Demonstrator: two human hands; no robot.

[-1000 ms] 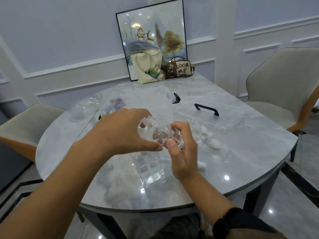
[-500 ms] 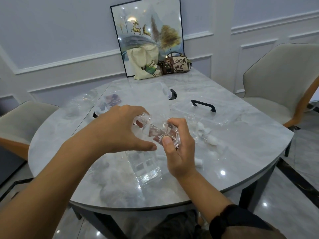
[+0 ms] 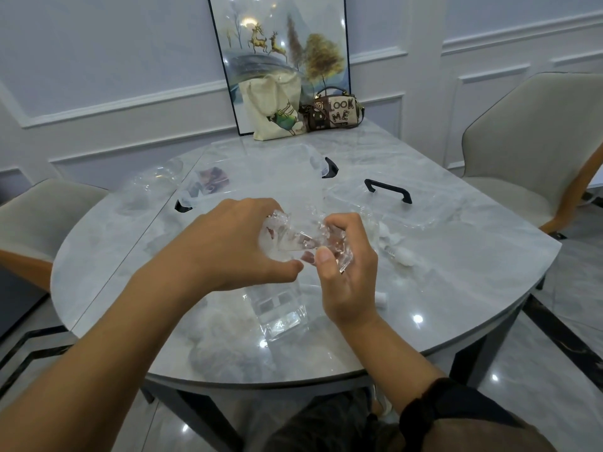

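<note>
Above the marble table (image 3: pixel 456 288) both my hands hold a crumpled clear plastic bag (image 3: pixel 298 238). My left hand (image 3: pixel 228 246) grips its left end with curled fingers. My right hand (image 3: pixel 346 269) pinches the right end between thumb and fingers. Something small and reddish shows through the plastic; I cannot tell what it is. Below the hands a clear plastic box with compartments (image 3: pixel 280 308) rests on the table.
A clear lid with a black handle (image 3: pixel 388 190) lies to the right, a clear bin with black clips (image 3: pixel 261 171) behind. White cotton-like bits (image 3: pixel 403 256) sit right of my hands. A tote bag (image 3: pixel 274 106), small handbag (image 3: pixel 332 112) and framed picture (image 3: pixel 280 44) stand at the back. Chairs flank the table.
The hands keep the same hold on the plastic bag, which has shifted only slightly. The camera has tilted a little, moving the scene in the frame.
</note>
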